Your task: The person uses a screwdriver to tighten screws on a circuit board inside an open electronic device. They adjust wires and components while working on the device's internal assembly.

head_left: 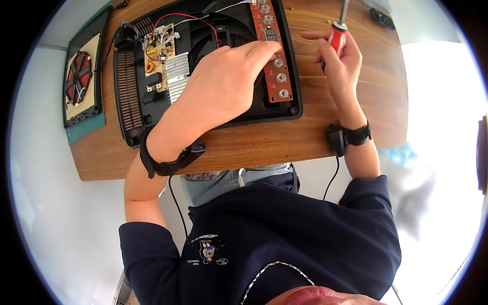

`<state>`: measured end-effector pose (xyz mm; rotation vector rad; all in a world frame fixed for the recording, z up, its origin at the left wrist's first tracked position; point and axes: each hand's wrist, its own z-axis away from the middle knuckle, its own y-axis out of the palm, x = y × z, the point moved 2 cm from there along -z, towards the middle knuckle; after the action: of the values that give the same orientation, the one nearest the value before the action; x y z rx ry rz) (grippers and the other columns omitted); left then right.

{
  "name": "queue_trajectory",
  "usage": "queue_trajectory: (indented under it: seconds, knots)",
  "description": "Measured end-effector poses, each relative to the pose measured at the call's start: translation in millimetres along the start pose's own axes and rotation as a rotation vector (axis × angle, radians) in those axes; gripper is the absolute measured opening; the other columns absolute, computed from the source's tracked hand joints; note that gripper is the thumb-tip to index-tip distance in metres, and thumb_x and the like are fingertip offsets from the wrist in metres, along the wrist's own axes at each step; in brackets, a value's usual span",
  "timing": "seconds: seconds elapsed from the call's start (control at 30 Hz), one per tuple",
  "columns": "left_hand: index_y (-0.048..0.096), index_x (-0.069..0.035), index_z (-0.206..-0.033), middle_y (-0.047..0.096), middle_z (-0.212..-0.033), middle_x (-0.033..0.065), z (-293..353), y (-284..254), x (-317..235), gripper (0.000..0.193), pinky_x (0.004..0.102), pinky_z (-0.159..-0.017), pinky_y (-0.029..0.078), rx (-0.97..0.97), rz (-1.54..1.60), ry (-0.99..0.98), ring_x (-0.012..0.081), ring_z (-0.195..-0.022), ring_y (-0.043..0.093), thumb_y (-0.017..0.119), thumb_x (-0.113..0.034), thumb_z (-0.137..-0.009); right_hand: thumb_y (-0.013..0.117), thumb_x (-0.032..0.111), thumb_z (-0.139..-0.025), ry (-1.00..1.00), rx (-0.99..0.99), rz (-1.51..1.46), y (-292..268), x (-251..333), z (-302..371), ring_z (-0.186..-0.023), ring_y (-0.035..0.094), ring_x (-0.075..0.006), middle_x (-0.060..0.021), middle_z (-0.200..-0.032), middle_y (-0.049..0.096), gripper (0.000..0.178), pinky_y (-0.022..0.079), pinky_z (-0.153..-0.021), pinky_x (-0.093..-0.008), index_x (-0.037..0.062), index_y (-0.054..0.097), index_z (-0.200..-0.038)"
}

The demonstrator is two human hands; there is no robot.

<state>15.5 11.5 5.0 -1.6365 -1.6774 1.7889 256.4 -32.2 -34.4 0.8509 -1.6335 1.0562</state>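
Note:
My left hand (pixel 223 76) reaches across an opened black appliance housing (pixel 254 120). Its fingertips come together at the middle of a narrow reddish-brown circuit board (pixel 274 84), just below a small digit display (pixel 270 34). Whatever lies between those fingertips is hidden. To the right of the housing, my right hand (pixel 345 63) grips a screwdriver (pixel 337 38) by its red and white handle, the metal shaft pointing away from me. A small dark patterned piece (pixel 323 66) shows under the right fingers; I cannot make it out.
Inside the housing sit a tan power board (pixel 159 46) with wires and a ribbed metal heat sink (pixel 177 73). A panel with a dark red round pattern (pixel 80 76) lies at the far left. A black object (pixel 382 19) rests at the wooden table's (pixel 376 101) far right.

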Motion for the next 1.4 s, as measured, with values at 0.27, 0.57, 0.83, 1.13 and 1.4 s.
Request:
queue_trajectory:
  seconds: [0.27, 0.57, 0.83, 1.13, 1.4]
  knots:
    - [0.065, -0.010, -0.129, 0.074, -0.112, 0.0076, -1, 2, -4, 0.057, 0.0385, -0.077, 0.054, -0.063, -0.032, 0.106, 0.0293, -0.082, 0.066, 0.052, 0.013, -0.079, 0.063, 0.016, -0.095, 0.131, 0.009, -0.105, -5, -15, -9, -0.066, 0.058, -0.0070, -0.0076, -0.097, 0.077, 0.011, 0.045, -0.060, -0.0230, 0.0050, 0.062, -0.098]
    - [0.067, -0.012, -0.130, 0.070, -0.111, 0.0115, -3, 9, 0, 0.066, 0.0378, -0.076, 0.056, -0.103, -0.044, 0.182, 0.0278, -0.078, 0.067, 0.044, 0.016, -0.074, 0.064, 0.018, -0.089, 0.082, 0.037, -0.115, -8, -20, -22, -0.067, 0.061, -0.0110, -0.0051, -0.089, 0.076, 0.016, 0.049, -0.064, -0.0276, 0.0042, 0.064, -0.097]
    - [0.065, -0.014, -0.135, 0.071, -0.112, 0.0080, 9, 14, -15, 0.071, 0.0381, -0.083, 0.052, -0.207, -0.115, 0.165, 0.0265, -0.085, 0.069, 0.047, 0.015, -0.073, 0.065, 0.017, -0.086, 0.084, 0.053, -0.101, -6, -17, -18, -0.068, 0.062, -0.0124, -0.0054, -0.086, 0.075, 0.017, 0.051, -0.067, -0.0288, 0.0035, 0.065, -0.096]
    - [0.064, -0.012, -0.134, 0.071, -0.112, 0.0070, 12, 17, -12, 0.069, 0.0372, -0.083, 0.049, -0.183, -0.270, 0.274, 0.0274, -0.093, 0.067, 0.051, 0.014, -0.072, 0.066, 0.019, -0.087, 0.089, 0.064, -0.055, -8, -15, -17, -0.068, 0.063, -0.0120, -0.0059, -0.087, 0.075, 0.020, 0.053, -0.067, -0.0287, 0.0029, 0.065, -0.099]
    - [0.067, -0.012, -0.129, 0.071, -0.112, 0.0069, 13, 17, -15, 0.064, 0.0380, -0.084, 0.049, -0.173, -0.195, 0.197, 0.0280, -0.098, 0.065, 0.051, 0.013, -0.072, 0.065, 0.021, -0.089, 0.084, 0.063, -0.028, -9, -18, -19, -0.068, 0.063, -0.0113, -0.0054, -0.086, 0.076, 0.022, 0.052, -0.066, -0.0279, 0.0035, 0.066, -0.102]
